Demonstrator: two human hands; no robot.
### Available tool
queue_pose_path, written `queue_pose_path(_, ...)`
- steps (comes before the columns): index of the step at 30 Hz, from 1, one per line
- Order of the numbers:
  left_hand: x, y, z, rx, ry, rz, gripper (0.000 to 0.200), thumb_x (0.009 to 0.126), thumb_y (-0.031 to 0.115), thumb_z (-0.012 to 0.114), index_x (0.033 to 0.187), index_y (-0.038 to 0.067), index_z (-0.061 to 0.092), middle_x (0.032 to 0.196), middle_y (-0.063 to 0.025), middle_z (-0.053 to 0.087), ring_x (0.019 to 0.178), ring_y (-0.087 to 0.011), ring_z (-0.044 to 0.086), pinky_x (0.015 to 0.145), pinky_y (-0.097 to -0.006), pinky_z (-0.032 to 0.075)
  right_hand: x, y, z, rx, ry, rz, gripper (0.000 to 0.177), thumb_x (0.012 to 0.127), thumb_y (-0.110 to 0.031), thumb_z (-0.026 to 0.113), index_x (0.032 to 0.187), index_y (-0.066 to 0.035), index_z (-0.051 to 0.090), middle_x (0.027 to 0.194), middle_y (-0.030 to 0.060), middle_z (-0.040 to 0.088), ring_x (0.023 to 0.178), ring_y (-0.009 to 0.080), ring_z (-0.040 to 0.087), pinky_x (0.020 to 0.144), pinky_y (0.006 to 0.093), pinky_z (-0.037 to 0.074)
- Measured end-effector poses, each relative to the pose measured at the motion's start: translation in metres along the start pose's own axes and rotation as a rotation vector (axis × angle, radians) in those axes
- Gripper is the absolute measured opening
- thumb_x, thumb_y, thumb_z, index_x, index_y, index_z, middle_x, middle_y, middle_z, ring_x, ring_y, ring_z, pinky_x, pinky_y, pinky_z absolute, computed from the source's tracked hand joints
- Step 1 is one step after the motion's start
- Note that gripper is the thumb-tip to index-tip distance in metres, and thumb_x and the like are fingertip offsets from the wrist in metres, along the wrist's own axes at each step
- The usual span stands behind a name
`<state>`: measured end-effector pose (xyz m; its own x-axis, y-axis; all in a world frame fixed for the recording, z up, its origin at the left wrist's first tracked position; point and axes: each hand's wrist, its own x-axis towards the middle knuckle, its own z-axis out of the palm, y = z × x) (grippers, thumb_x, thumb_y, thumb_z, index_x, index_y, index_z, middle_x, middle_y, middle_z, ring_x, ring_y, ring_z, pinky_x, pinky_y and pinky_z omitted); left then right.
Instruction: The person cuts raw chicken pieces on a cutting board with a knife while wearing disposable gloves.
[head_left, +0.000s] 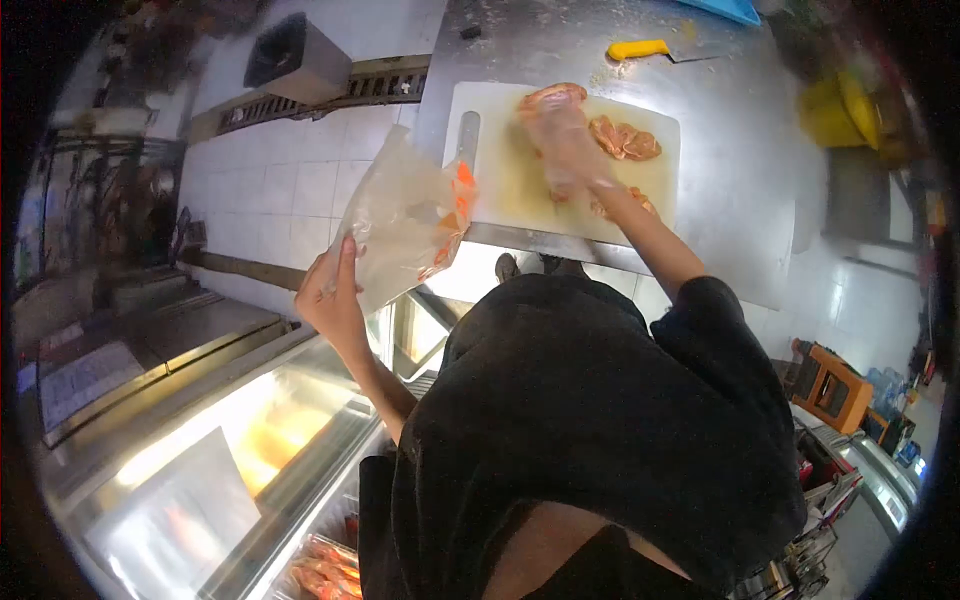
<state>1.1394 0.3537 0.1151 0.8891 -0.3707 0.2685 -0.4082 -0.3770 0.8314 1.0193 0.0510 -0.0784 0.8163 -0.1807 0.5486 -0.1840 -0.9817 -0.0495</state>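
My left hand (335, 290) is closed on the edge of a clear plastic bag (395, 220) with orange print, held up left of the cutting board. The bag's mouth leans toward the board. Over the white cutting board (490, 205), my right hand (568, 140) looks covered by a clear plastic glove and is smeared by motion. A piece of raw meat (553, 95) shows at its fingers, seemingly in its grip. More raw meat pieces (625, 138) lie on the board to the right, and another piece (635, 203) is partly hidden by my right wrist.
A yellow-handled knife (640, 49) lies on the steel table (740, 200) beyond the board. A blue tray (730, 8) sits at the far edge. At lower left stands a lit glass display case (250, 430), with packed orange-red food (325, 570) near it. A yellow container (840, 110) is at right.
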Motion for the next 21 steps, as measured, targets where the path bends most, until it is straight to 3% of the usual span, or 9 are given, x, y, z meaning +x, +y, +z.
queue_pose_path(2,0.001,-0.003,0.000,-0.010,-0.018,0.005,0.013,0.078,0.009,0.065,0.086,-0.001,0.068,0.065,-0.0051,0.063,0.045,-0.0050,0.042,0.041,-0.0191,0.031,0.027,-0.007,-0.047,0.474,-0.324,0.759,0.028,0.076,-0.014,0.050,0.102,-0.004,0.054,0.090,0.0123,0.055,0.078,0.0239,0.056,0.065,0.0345,0.046)
queue_pose_path(4,0.001,-0.004,0.003,-0.042,-0.008,-0.002,0.013,0.077,0.009,0.066,0.086,-0.001,0.068,0.065,-0.0048,0.062,0.045,-0.0049,0.042,0.041,-0.0189,0.031,0.028,-0.022,-0.085,0.429,-0.395,0.851,0.031,0.078,-0.013,0.047,0.108,-0.004,0.049,0.093,0.0103,0.053,0.082,0.0226,0.055,0.066,0.0339,0.046)
queue_pose_path(5,0.001,-0.005,0.004,-0.057,-0.007,-0.004,0.013,0.077,0.008,0.066,0.086,-0.001,0.068,0.064,-0.0046,0.062,0.045,-0.0048,0.042,0.040,-0.0188,0.031,0.020,-0.033,-0.097,0.164,-0.300,0.554,0.032,0.081,-0.014,0.045,0.111,-0.003,0.047,0.094,0.0091,0.052,0.083,0.0217,0.054,0.066,0.0336,0.046)
queue_pose_path(8,0.004,-0.005,0.004,-0.020,-0.035,0.004,0.014,0.077,0.009,0.066,0.087,-0.001,0.068,0.065,-0.0042,0.063,0.046,-0.0046,0.043,0.040,-0.0189,0.031,0.011,-0.078,-0.093,0.705,0.075,0.558,0.035,0.088,-0.019,0.038,0.118,-0.002,0.042,0.097,0.0066,0.052,0.086,0.0194,0.055,0.066,0.0320,0.046)
queue_pose_path(9,0.005,-0.005,0.005,-0.039,-0.034,0.000,0.014,0.077,0.009,0.066,0.087,-0.001,0.068,0.066,-0.0043,0.063,0.047,-0.0045,0.044,0.040,-0.0189,0.032,0.015,-0.091,-0.061,0.429,-0.405,0.598,0.035,0.087,-0.017,0.041,0.118,-0.001,0.042,0.101,0.0077,0.051,0.089,0.0204,0.054,0.069,0.0317,0.047)
queue_pose_path(10,0.006,-0.005,0.007,-0.058,-0.033,-0.005,0.014,0.077,0.009,0.066,0.087,-0.001,0.068,0.067,-0.0045,0.063,0.047,-0.0044,0.044,0.040,-0.0189,0.032,0.007,-0.097,-0.043,0.287,-0.542,0.540,0.034,0.086,-0.016,0.045,0.116,0.000,0.044,0.102,0.0081,0.052,0.089,0.0206,0.055,0.071,0.0317,0.046)
queue_pose_path(12,0.008,-0.002,0.008,-0.048,-0.060,-0.017,0.015,0.077,0.010,0.066,0.088,0.000,0.068,0.069,-0.0047,0.064,0.048,-0.0043,0.045,0.040,-0.0190,0.032,-0.005,-0.111,-0.026,0.160,-0.465,0.311,0.032,0.082,-0.017,0.053,0.109,0.000,0.049,0.100,0.0081,0.053,0.087,0.0203,0.055,0.074,0.0320,0.046)
queue_pose_path(17,0.016,0.010,0.008,0.032,-0.157,-0.014,0.015,0.077,0.009,0.066,0.090,0.003,0.068,0.074,-0.0043,0.065,0.050,-0.0041,0.046,0.041,-0.0189,0.033,0.005,-0.118,-0.076,1.200,0.200,0.622,0.025,0.084,-0.023,0.056,0.100,-0.004,0.052,0.100,0.0062,0.056,0.090,0.0167,0.055,0.075,0.0309,0.045)
queue_pose_path(21,0.018,0.020,0.018,0.003,-0.205,0.075,0.017,0.076,0.004,0.064,0.093,0.004,0.068,0.078,-0.0044,0.065,0.058,-0.0060,0.052,0.048,-0.0191,0.039,0.025,-0.124,-0.107,1.673,-0.093,0.661,0.022,0.087,-0.022,0.054,0.100,-0.005,0.052,0.104,0.0063,0.055,0.096,0.0143,0.052,0.077,0.0297,0.044)
